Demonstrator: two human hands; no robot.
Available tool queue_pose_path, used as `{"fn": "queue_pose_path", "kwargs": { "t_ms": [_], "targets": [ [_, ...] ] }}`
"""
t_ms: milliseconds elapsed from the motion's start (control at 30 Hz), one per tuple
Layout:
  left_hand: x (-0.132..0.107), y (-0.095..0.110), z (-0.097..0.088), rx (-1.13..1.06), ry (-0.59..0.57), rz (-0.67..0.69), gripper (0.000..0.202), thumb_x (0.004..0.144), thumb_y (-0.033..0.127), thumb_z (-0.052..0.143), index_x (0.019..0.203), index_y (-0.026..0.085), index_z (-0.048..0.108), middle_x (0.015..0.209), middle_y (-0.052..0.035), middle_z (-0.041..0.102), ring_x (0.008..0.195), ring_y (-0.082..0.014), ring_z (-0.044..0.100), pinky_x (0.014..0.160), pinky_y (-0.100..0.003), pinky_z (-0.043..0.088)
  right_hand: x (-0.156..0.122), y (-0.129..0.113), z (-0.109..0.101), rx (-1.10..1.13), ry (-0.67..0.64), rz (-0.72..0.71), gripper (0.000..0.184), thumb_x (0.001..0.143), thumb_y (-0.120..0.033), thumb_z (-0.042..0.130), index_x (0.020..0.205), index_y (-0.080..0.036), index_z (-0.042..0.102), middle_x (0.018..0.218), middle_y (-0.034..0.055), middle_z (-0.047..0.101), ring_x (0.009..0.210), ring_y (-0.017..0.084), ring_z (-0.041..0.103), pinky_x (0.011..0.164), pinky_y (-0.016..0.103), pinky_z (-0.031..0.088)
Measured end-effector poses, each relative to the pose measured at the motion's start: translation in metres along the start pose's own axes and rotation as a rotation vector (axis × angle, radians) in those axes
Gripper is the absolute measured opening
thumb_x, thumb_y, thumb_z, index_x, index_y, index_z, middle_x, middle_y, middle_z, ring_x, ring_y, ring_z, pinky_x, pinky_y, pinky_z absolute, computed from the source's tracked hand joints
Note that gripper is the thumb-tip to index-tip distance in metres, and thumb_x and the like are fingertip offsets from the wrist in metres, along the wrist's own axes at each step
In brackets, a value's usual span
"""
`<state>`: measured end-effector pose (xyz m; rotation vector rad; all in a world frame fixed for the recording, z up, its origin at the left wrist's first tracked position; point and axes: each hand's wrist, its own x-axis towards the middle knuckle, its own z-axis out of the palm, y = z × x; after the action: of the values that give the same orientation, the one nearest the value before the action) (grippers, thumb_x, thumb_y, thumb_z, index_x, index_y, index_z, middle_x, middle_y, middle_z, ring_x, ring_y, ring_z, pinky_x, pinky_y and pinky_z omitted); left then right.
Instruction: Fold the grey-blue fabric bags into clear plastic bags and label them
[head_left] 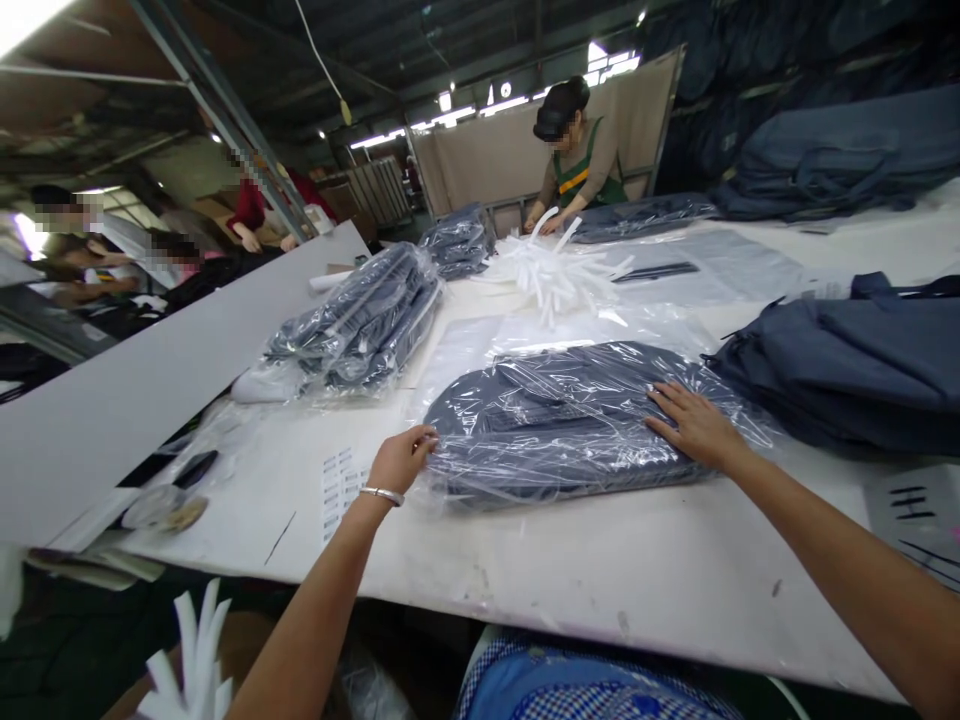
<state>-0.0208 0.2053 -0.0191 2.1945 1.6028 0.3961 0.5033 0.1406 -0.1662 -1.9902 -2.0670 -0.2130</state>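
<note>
A dark blue folded garment in a clear plastic bag lies on the white table in front of me. My left hand, a silver bracelet at its wrist, pinches the left end of the bag with its fingers curled. My right hand lies flat and open on top of the bag at its right side.
A stack of bagged garments lies to the left, another farther back. White plastic strips are piled mid-table. Unbagged blue garments lie to the right. A sticker sheet sits by my left hand. A person works at the far side.
</note>
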Motion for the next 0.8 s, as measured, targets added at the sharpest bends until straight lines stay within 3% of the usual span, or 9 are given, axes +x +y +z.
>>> {"fn": "queue_pose_path", "kwargs": {
  "t_ms": [100, 200, 300, 367, 433, 567, 633, 700, 800],
  "targets": [
    [-0.021, 0.012, -0.013, 0.052, 0.07, 0.141, 0.038, 0.086, 0.042, 0.057, 0.118, 0.024, 0.063, 0.114, -0.0045, 0.07, 0.095, -0.0211, 0.067, 0.087, -0.035, 0.052, -0.001, -0.001, -0.002, -0.01, -0.01, -0.002, 0.065, 0.094, -0.059, 0.03, 0.146, -0.021, 0.04, 0.155, 0.0078, 0.035, 0.144, 0.028, 0.026, 0.116, 0.05, 0.025],
    [-0.052, 0.041, -0.008, 0.112, 0.253, 0.318, 0.037, 0.09, 0.045, 0.056, 0.121, 0.026, 0.061, 0.122, -0.0043, 0.066, 0.114, -0.0218, 0.06, 0.098, -0.037, 0.048, -0.001, -0.004, -0.004, -0.015, -0.014, 0.006, 0.066, 0.095, -0.06, 0.028, 0.146, -0.02, 0.041, 0.155, 0.0081, 0.035, 0.145, 0.028, 0.025, 0.116, 0.048, 0.024],
    [-0.073, 0.063, 0.022, 0.227, 0.204, 0.422, 0.038, 0.089, 0.046, 0.059, 0.119, 0.023, 0.06, 0.116, -0.0066, 0.068, 0.107, -0.0225, 0.062, 0.092, -0.037, 0.051, -0.001, -0.005, -0.005, -0.013, -0.016, 0.015, 0.067, 0.095, -0.06, 0.028, 0.146, -0.02, 0.041, 0.156, 0.0079, 0.034, 0.145, 0.027, 0.024, 0.117, 0.047, 0.023],
    [-0.079, 0.064, 0.047, 0.34, 0.127, 0.442, 0.041, 0.085, 0.042, 0.065, 0.119, 0.02, 0.06, 0.107, -0.0079, 0.069, 0.098, -0.0245, 0.063, 0.083, -0.038, 0.053, -0.001, -0.004, -0.005, -0.014, -0.025, 0.02, 0.066, 0.095, -0.06, 0.028, 0.146, -0.021, 0.04, 0.156, 0.0074, 0.034, 0.145, 0.027, 0.024, 0.117, 0.047, 0.023],
    [-0.08, 0.058, 0.064, 0.417, 0.114, 0.426, 0.032, 0.085, 0.034, 0.067, 0.113, 0.02, 0.062, 0.094, -0.0061, 0.069, 0.087, -0.024, 0.064, 0.075, -0.037, 0.052, 0.0, -0.001, -0.006, -0.009, -0.041, 0.017, 0.066, 0.094, -0.061, 0.029, 0.147, -0.022, 0.039, 0.156, 0.0077, 0.033, 0.145, 0.027, 0.024, 0.116, 0.048, 0.024],
    [-0.078, 0.047, 0.066, 0.387, 0.164, 0.441, 0.01, 0.092, 0.026, 0.056, 0.092, 0.022, 0.066, 0.086, -0.003, 0.065, 0.081, -0.0191, 0.06, 0.072, -0.032, 0.049, 0.005, 0.001, -0.017, 0.039, -0.095, 0.022, 0.064, 0.095, -0.057, 0.029, 0.148, -0.02, 0.037, 0.154, 0.0105, 0.037, 0.143, 0.029, 0.03, 0.113, 0.051, 0.03],
    [-0.077, 0.046, 0.06, 0.349, 0.221, 0.48, 0.015, 0.094, 0.024, 0.051, 0.089, 0.022, 0.066, 0.089, -0.0033, 0.064, 0.083, -0.0176, 0.059, 0.075, -0.031, 0.049, 0.008, -0.015, -0.03, 0.033, -0.065, 0.049, 0.062, 0.096, -0.054, 0.029, 0.148, -0.021, 0.037, 0.152, 0.012, 0.039, 0.141, 0.031, 0.033, 0.112, 0.057, 0.028],
    [-0.078, 0.047, 0.055, 0.332, 0.281, 0.522, 0.017, 0.095, 0.021, 0.05, 0.091, 0.022, 0.066, 0.092, -0.0039, 0.064, 0.085, -0.0169, 0.058, 0.078, -0.031, 0.05, 0.013, -0.048, -0.047, 0.03, 0.008, -0.006, 0.059, 0.096, -0.054, 0.033, 0.147, -0.025, 0.039, 0.153, 0.0111, 0.038, 0.142, 0.033, 0.031, 0.113, 0.062, 0.021],
    [-0.081, 0.05, 0.055, 0.345, 0.356, 0.564, 0.015, 0.094, 0.02, 0.051, 0.093, 0.022, 0.066, 0.101, -0.0051, 0.066, 0.092, -0.0178, 0.06, 0.084, -0.032, 0.051, 0.022, -0.125, -0.072, 0.195, -0.011, -0.327, 0.059, 0.095, -0.053, 0.04, 0.149, -0.028, 0.035, 0.154, 0.0073, 0.038, 0.143, 0.029, 0.029, 0.117, 0.055, 0.019]
  ]
}}
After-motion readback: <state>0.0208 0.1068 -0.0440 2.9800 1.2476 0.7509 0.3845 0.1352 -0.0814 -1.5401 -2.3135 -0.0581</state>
